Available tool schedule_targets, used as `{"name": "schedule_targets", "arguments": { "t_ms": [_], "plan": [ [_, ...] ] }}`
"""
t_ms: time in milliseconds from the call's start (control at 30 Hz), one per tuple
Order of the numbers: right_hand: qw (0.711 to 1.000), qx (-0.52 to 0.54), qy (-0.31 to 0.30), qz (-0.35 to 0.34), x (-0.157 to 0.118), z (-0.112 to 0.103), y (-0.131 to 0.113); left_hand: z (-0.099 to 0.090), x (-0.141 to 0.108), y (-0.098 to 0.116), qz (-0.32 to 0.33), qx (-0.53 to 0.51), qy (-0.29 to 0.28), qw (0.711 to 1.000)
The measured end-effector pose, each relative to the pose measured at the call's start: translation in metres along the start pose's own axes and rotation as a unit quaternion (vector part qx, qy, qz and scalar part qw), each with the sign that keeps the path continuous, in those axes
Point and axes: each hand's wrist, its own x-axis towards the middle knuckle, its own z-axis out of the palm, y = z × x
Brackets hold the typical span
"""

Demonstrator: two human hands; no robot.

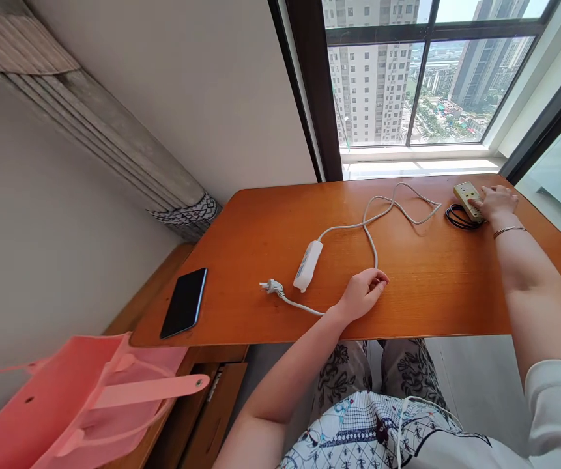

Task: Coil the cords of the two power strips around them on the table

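At the far right of the wooden table (260,221), locate the cream power strip (464,194), set at a slant toward the table's far edge. Note the coiled black cord (457,218) just beside the near end of the strip. Observe the right hand (498,200) against the right side of the strip, thumb touching the body, other fingers spread beyond it; do not assume a full grasp, closure being impossible to confirm from this view. At the near edge of the table, find the left hand (361,293), resting with fingers curled together beside the white cord (353,226); regard a pinch on that cord as likely but unproven, with the contact hidden by the fingers. Trace the cord from the fingertips through a loose loop to the white adapter (308,266), lying left of the left hand. Locate the white plug (273,287) farther left, prongs bare and pointing away from the strip, its lead passing out of sight at the left wrist. Identify the step in hand, by judgement, as handling the strip at arm's length, plug unconnected. For the next move, secure thumb and fingers across the strip before any shift, hold the black coil free of snags, and steady the white cord. Leave the dark phone (185,303) undisturbed near the left edge.
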Motion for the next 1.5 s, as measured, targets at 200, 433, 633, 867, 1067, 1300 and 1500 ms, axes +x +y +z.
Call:
{"name": "schedule_targets", "arguments": {
  "t_ms": [200,433,633,867,1067,1300,1500],
  "plan": [
    [0.991,-0.047,0.066,-0.108,-0.042,0.018,-0.021,0.0,0.0,0.0,0.01,0.003,-0.003,1.0],
    [0.984,-0.089,0.012,-0.153,-0.079,0.043,-0.036,0.002,0.001,-0.004,0.023,0.013,-0.008,1.0],
    [0.986,-0.064,0.035,-0.153,-0.059,0.049,-0.032,0.003,0.002,-0.006,0.026,0.022,-0.01,0.999],
    [0.996,-0.012,0.021,-0.086,-0.048,0.054,-0.03,0.001,0.002,-0.006,0.033,0.03,-0.016,0.999],
    [0.994,0.038,0.06,-0.079,-0.06,0.064,-0.028,0.003,0.003,-0.007,0.048,0.037,-0.015,0.998],
    [0.969,0.188,0.095,-0.132,-0.087,0.07,-0.054,0.004,0.002,-0.007,0.044,0.03,0.006,0.999],
    [0.961,0.224,0.035,-0.157,-0.098,0.059,-0.09,0.004,0.002,-0.006,0.032,0.041,0.041,0.998]
  ]
}}
